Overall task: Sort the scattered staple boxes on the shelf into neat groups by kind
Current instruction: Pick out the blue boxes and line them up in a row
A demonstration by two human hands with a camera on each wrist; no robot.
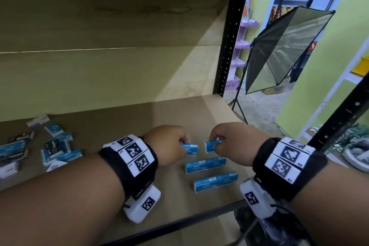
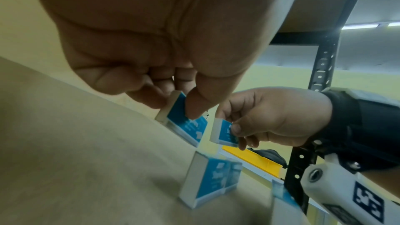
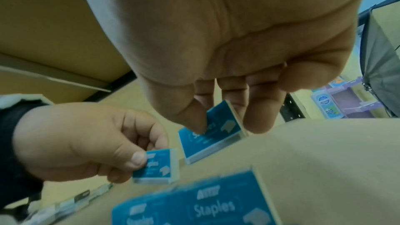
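In the head view, the left hand [image 1: 165, 144] pinches a small blue cardboard staple box [image 1: 191, 149] near the middle of the frame. Just to its right, the right hand [image 1: 229, 142] pinches a second small blue staple box [image 1: 213, 146]. The two boxes are near each other but apart. Below them, two rows of blue staple boxes [image 1: 205, 166] stand on the brown board shelf [image 1: 119, 122]. A messy pile of mixed staple boxes [image 1: 54, 150] lies at the left edge.

In the left wrist view, the thumb and fingers [image 2: 194, 107] are curled on the box in the middle.

In the right wrist view, the thumb and fingers [image 3: 259, 119] are curled on the second box, which says "Staples", in the middle.
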